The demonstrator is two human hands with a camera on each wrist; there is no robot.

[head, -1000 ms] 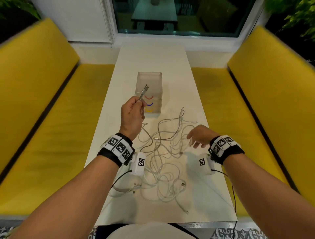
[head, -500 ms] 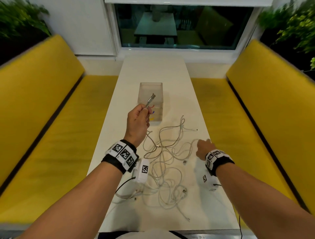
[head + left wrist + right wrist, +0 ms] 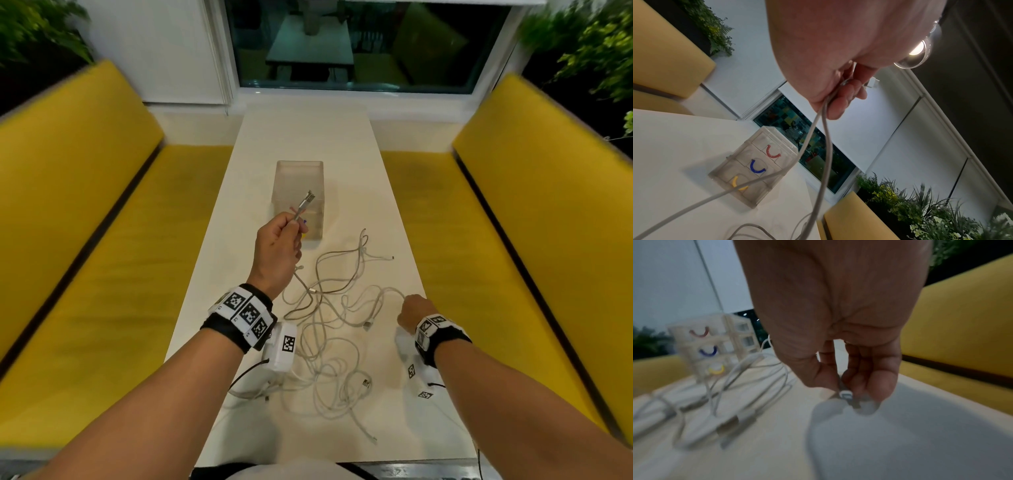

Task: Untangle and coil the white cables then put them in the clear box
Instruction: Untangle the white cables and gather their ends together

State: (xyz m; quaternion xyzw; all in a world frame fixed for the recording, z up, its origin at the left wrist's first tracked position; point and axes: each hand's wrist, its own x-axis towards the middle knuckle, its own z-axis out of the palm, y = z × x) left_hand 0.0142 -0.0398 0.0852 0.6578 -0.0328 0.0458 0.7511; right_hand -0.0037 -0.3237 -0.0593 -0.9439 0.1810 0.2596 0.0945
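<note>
A long white counter (image 3: 308, 137) runs away from the person between two yellow benches (image 3: 85, 222), with a dark window (image 3: 359, 44) at its far end and leafy plants (image 3: 931, 211) behind the bench backs.

The white cables (image 3: 329, 329) lie in a loose tangle on the counter, spread between the two hands and trailing back toward the person's body; several plug ends show among the loops. The clear box (image 3: 298, 195) stands just beyond the left hand, on the counter's middle line, apart from the tangle. Its near face carries three curved marks stacked red, blue and yellow (image 3: 754, 167).

The left hand (image 3: 275, 251) is raised above the counter, fingers curled round one cable, whose metal plug end (image 3: 305, 205) sticks up out of the fist and overlaps the box in the head view. In the left wrist view two strands (image 3: 824, 146) drop from under the curled fingers down to the pile.

The right hand (image 3: 412, 313) is low at the right edge of the tangle, close to the counter. The blurred right wrist view shows its thumb and fingertips (image 3: 869, 386) pinching a small white plug (image 3: 845, 393), with its shadow just beneath on the counter.
</note>
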